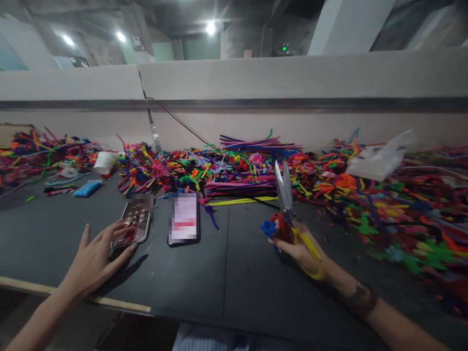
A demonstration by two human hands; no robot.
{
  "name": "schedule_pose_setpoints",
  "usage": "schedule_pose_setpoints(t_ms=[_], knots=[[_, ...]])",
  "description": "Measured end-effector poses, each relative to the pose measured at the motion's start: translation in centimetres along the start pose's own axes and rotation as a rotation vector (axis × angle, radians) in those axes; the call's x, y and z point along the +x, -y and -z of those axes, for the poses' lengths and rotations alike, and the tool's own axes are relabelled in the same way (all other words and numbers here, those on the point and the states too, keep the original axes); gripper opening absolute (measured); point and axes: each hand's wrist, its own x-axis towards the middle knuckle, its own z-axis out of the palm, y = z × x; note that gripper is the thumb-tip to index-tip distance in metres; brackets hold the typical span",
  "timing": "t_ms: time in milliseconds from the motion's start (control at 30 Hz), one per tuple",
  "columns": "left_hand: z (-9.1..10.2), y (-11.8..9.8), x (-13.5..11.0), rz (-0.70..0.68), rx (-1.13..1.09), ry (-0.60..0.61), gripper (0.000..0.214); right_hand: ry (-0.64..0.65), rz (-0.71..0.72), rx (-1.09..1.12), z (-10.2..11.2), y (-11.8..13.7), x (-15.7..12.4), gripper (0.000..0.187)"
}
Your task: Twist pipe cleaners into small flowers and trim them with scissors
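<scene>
My left hand (97, 253) has its fingers spread, with the fingertips on or just over the lower part of a phone (141, 229) lying on the dark table. A second phone (185, 219), with a lit, pixelated screen, lies to the right of it. My right hand (302, 254) is closed around scissors (285, 192) with yellow handles, their blades pointing up and slightly apart. Between that thumb and fingers is also a blue pipe-cleaner flower (268, 228), with something red beside it that I cannot make out clearly.
A long heap of coloured pipe cleaners (234, 168) runs along the back of the table (204, 282) and down its right side. A white cup (104, 162), a blue packet (87, 188) and a clear plastic bag (378, 158) lie among them. A pale partition (292, 80) stands behind.
</scene>
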Motion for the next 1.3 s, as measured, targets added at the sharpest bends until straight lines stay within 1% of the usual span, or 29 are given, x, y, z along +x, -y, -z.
schedule_pose_setpoints(t_ms=[67, 167, 300, 400, 500, 567, 633, 667, 700, 733, 767, 800, 833, 867, 900, 967, 1000, 1067, 1200, 1300], knots=[[0.1, -0.2, 0.9, -0.021, 0.003, 0.014, 0.053, -0.001, -0.009, 0.010, -0.2, 0.4, -0.1, 0.027], [0.3, -0.2, 1.8, -0.056, 0.008, 0.058, 0.050, -0.028, -0.029, 0.021, -0.4, 1.0, -0.1, 0.027], [0.3, 0.2, 1.4, -0.030, 0.040, -0.008, 0.048, -0.048, -0.039, 0.037, -0.5, 1.3, -0.1, 0.028], [0.1, 0.4, 1.6, -0.028, 0.014, 0.005, 0.049, -0.034, -0.027, 0.029, -0.3, 0.8, -0.1, 0.028], [0.3, 0.3, 3.2, -0.019, -0.069, 0.056, 0.052, -0.034, -0.013, 0.009, -0.2, 0.4, -0.1, 0.028], [0.9, -0.6, 4.4, -0.041, -0.113, 0.080, 0.049, -0.036, -0.010, 0.011, -0.3, 0.5, -0.1, 0.029], [1.9, -2.7, 5.2, -0.035, -0.155, -0.005, 0.045, -0.046, -0.031, 0.028, -0.5, 0.8, -0.1, 0.030], [2.5, -4.3, 5.4, -0.039, -0.203, -0.064, 0.044, -0.059, -0.042, 0.040, -0.6, 0.9, -0.2, 0.031], [3.1, -6.2, 5.5, -0.076, -0.295, -0.107, 0.044, -0.076, -0.044, 0.044, -0.7, 1.0, -0.2, 0.032], [3.6, -8.5, 5.6, -0.137, -0.429, -0.108, 0.040, -0.094, -0.037, 0.034, -0.8, 1.0, -0.2, 0.031], [4.1, -11.0, 5.7, -0.237, -0.582, -0.028, 0.035, -0.114, -0.016, 0.013, -0.9, 1.0, -0.2, 0.029], [4.4, -13.5, 5.8, -0.327, -0.725, 0.095, 0.031, -0.134, 0.013, -0.016, -0.8, 0.9, -0.1, 0.027], [4.6, -16.0, 5.9, -0.397, -0.860, 0.172, 0.029, -0.155, 0.044, -0.046, -0.8, 0.9, -0.1, 0.025], [4.5, -18.3, 6.2, -0.456, -0.982, 0.224, 0.028, -0.168, 0.069, -0.075, -0.7, 0.8, -0.1, 0.024], [4.3, -20.3, 6.5, -0.481, -1.080, 0.262, 0.026, -0.176, 0.088, -0.092, -0.6, 0.8, 0.0, 0.023], [3.4, -23.3, 7.3, -0.449, -1.248, 0.264, 0.025, -0.162, 0.095, -0.104, -0.3, 0.7, 0.1, 0.021], [2.9, -24.2, 7.6, -0.426, -1.314, 0.276, 0.027, -0.145, 0.095, -0.098, -0.2, 0.7, 0.1, 0.021], [1.9, -25.2, 8.1, -0.416, -1.411, 0.309, 0.025, -0.100, 0.098, -0.076, -0.2, 0.7, 0.2, 0.020], [0.7, -25.0, 7.9, -0.421, -1.413, 0.264, 0.017, -0.046, 0.106, -0.096, -0.5, 0.6, 0.1, 0.025], [0.4, -24.5, 7.5, -0.432, -1.412, 0.239, 0.015, -0.044, 0.066, -0.138, -0.8, 0.6, -0.2, 0.027]])
